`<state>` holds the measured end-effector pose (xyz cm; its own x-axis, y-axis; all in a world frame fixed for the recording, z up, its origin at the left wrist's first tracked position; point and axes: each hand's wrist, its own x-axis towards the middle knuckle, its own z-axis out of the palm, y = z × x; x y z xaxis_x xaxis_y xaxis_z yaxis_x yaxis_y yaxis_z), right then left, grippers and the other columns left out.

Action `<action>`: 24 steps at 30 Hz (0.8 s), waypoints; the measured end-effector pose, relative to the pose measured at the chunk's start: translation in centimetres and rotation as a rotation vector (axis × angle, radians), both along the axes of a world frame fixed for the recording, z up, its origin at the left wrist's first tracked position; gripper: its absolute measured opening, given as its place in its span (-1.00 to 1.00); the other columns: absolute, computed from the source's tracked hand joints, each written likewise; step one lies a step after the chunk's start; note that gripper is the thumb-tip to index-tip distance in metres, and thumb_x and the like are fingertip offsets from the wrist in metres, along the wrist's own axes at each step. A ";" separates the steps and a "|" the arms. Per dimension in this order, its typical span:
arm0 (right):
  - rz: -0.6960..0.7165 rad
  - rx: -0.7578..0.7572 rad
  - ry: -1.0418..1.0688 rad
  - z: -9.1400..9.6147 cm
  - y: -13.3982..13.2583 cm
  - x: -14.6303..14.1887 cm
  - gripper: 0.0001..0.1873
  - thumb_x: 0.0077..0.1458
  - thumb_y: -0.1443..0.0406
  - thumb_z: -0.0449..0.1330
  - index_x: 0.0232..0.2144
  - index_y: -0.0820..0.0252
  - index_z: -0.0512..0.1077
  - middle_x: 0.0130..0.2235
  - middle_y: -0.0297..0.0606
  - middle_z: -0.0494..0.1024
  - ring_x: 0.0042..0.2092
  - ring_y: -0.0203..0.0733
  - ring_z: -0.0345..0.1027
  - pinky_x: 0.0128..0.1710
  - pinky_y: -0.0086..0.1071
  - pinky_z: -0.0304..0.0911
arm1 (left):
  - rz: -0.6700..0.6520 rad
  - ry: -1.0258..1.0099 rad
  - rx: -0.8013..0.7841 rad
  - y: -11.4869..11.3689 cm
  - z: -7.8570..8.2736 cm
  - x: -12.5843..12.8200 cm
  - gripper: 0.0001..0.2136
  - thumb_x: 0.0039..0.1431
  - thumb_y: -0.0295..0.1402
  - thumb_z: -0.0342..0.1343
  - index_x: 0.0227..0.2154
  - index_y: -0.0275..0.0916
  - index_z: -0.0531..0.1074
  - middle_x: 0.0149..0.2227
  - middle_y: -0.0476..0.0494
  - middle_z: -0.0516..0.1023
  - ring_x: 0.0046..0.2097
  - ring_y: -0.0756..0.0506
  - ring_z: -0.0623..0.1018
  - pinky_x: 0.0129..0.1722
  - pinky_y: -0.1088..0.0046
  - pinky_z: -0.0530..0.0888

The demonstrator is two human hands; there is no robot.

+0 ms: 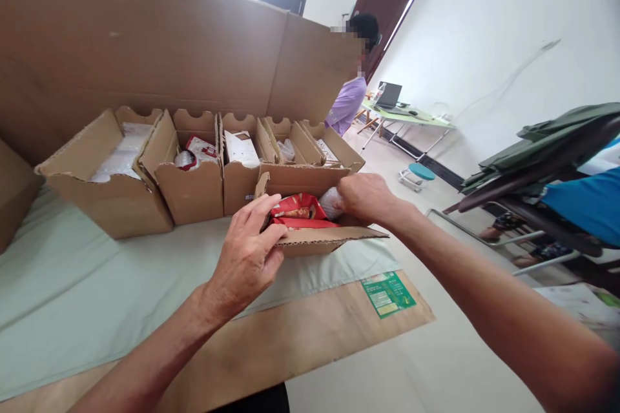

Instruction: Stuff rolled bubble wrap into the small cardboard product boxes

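Observation:
In front of me an open cardboard box (310, 249) sits on the cloth near the table's right end. Red packets (299, 208) with printed pictures lie inside it. My left hand (252, 242) grips the box's left corner, its fingers curled over the edge and its thumb along the front wall. At the box's right end, my right hand (365, 198) reaches in with fingers curled down against a bubble-wrapped item (331, 202). Its fingertips are hidden by the hand itself.
Behind stands a row of open cardboard boxes holding goods, including a bubble-wrapped pack (123, 151) and a white carton (241, 148). A tall cardboard panel (194, 45) rises behind them. A green label (389, 294) lies on the wooden table edge. A person (349, 100) is beyond.

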<state>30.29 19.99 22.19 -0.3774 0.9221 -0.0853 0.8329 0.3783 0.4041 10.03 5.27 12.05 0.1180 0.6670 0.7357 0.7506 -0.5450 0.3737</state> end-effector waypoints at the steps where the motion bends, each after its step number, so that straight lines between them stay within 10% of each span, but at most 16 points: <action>1: 0.003 -0.014 0.003 -0.3 0.3 -0.4 -0.78 0.12 0.30 0.31 -0.21 0.35 0.64 -0.20 0.18 0.66 -0.06 0.24 0.57 -0.12 -0.14 0.38 | 0.001 -0.003 -0.003 0.2 0.0 0.0 -0.76 0.11 -0.62 0.08 -0.24 -0.17 0.47 0.30 -0.28 0.36 0.32 -0.31 0.33 0.25 -0.05 0.37; 8: 0.035 -0.079 0.029 -1.9 1.0 -1.6 -0.67 0.11 0.21 0.30 -0.14 0.32 0.64 -0.15 0.17 0.67 -0.04 0.21 0.57 -0.06 -0.12 0.40 | -0.008 -0.035 -0.038 0.7 0.1 0.2 -0.82 0.18 -0.58 0.07 -0.24 -0.18 0.47 0.29 -0.29 0.38 0.32 -0.30 0.36 0.27 -0.03 0.36; 12: 0.022 -0.026 0.091 0.5 -0.5 0.8 -0.72 0.17 0.26 0.23 -0.14 0.26 0.64 -0.14 0.05 0.68 -0.09 0.13 0.58 -0.19 -0.22 0.38 | 0.029 -0.140 -0.069 -0.2 0.0 0.0 -0.49 0.23 -0.51 0.09 0.24 -0.17 0.27 0.45 -0.34 0.10 0.44 -0.29 0.19 0.36 0.00 0.26; 19: -0.105 0.352 0.907 0.5 -4.1 10.2 -0.76 0.13 0.21 0.22 -0.26 0.20 0.64 -0.30 -0.14 0.67 -0.33 -0.12 0.46 -0.25 -0.26 0.29 | 0.065 -0.473 -0.414 -2.2 -2.2 -0.6 -0.25 0.23 -0.33 0.15 0.43 -0.05 -0.03 0.45 -0.35 0.08 0.38 -0.36 0.28 0.22 -0.05 0.42; 24: -0.170 -0.138 1.320 -5.4 -4.6 12.8 -0.52 -0.06 0.10 0.35 -0.08 0.16 0.56 -0.12 -0.04 0.65 -0.10 0.05 0.52 -0.18 -0.18 0.41 | -0.050 -0.622 -0.572 -1.0 -4.0 -0.3 -0.20 0.23 -0.28 0.16 0.45 -0.11 -0.10 0.44 -0.42 0.10 0.38 -0.38 0.28 0.17 -0.04 0.47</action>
<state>43.06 15.42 16.81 -0.1310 0.9790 0.1563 0.6079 0.2039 -0.7674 9.74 4.23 8.05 -0.1576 0.9611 0.2268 0.2967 -0.1729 0.9392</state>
